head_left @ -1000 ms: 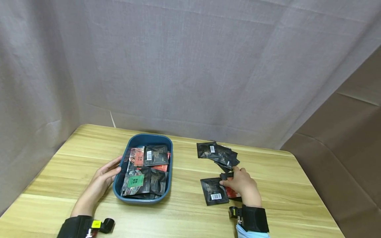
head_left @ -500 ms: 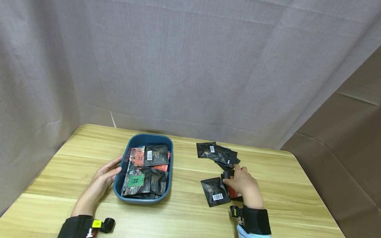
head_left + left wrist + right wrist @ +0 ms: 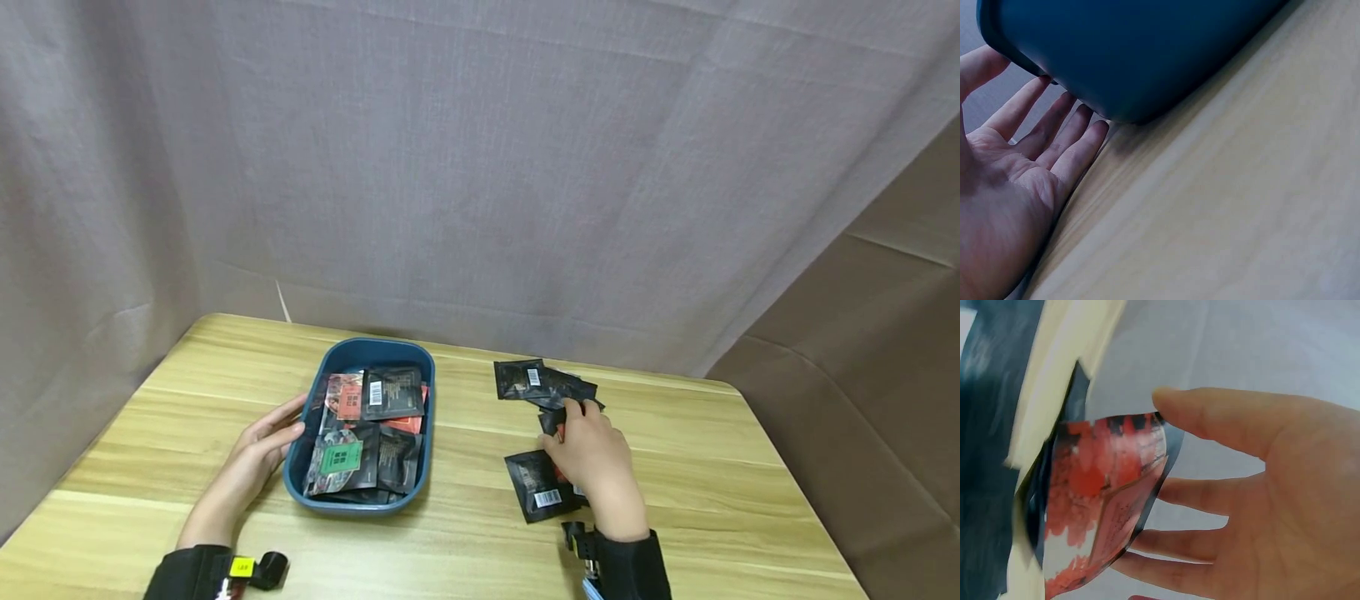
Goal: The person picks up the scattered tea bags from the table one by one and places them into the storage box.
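Note:
My left hand [image 3: 258, 446] touches the left side of a dark blue plastic box [image 3: 378, 340]; in the left wrist view its extended fingers [image 3: 1079, 150] rest against the box's wall. Inside the box lie several sachets, among them a green-labelled sachet [image 3: 341, 457] and a black sachet with a barcode [image 3: 393, 392]. On the right, my right hand [image 3: 596, 450] pinches a red-and-black sachet [image 3: 1104, 494] between thumb and fingers, tilted up from the table. Partly under that hand lies a black sachet [image 3: 536, 483], barcode side up.
Behind the right hand, several overlapping black sachets [image 3: 521, 379] lie close to the back edge of the wooden table [image 3: 465, 533]. A grey cloth [image 3: 480, 167] hangs behind the table, with a brown one [image 3: 862, 350] at the right.
My right hand has moved from the front pile slightly left and away from me, lifting the red-and-black sachet with it. The left hand and box have stayed still.

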A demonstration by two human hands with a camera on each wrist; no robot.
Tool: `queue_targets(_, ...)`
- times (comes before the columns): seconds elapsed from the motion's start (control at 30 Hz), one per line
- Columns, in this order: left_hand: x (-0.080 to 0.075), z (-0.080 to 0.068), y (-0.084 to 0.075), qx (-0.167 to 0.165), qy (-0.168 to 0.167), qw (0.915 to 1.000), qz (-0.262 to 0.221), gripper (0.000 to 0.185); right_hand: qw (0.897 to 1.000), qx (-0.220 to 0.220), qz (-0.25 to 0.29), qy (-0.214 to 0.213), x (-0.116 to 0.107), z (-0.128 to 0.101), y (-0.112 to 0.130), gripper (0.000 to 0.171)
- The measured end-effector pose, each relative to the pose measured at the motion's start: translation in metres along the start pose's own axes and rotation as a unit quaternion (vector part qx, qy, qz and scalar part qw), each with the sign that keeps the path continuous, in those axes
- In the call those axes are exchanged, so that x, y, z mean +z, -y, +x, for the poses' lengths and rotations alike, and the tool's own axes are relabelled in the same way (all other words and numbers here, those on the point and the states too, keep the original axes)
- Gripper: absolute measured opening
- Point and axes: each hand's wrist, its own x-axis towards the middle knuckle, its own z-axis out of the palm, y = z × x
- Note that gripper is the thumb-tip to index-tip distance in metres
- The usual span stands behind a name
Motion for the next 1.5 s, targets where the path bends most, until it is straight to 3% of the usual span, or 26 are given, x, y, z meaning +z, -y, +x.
queue_targets(0.37, 0.001, 0.001, 0.000, -0.007, -0.004, 1.0000, 0.003, 0.060, 0.994, -0.097, -0.016, -0.049, -0.003, 0.004, 0.058, 0.065)
queue_targets(0.7, 0.002, 0.002, 0.002, 0.004, 0.001, 1.0000, -0.006, 0.059, 0.982, -0.173, -0.053, -0.061, -0.005, 0.001, 0.111, 0.063)
queue_targets(0.9, 0.001, 0.001, 0.001, 0.003, -0.001, 1.0000, -0.006, 0.059, 0.969, -0.219, -0.074, -0.084, 0.002, -0.007, 0.136, 0.065)
queue_targets(1.1, 0.001, 0.001, 0.001, 0.003, -0.002, 1.0000, -0.004, 0.059, 0.955, -0.262, -0.094, -0.099, 0.012, -0.016, 0.155, 0.069)
queue_targets(1.5, 0.001, 0.002, 0.000, 0.003, 0.001, 1.0000, -0.005, 0.059, 0.939, -0.318, -0.102, -0.080, 0.035, -0.026, 0.173, 0.067)
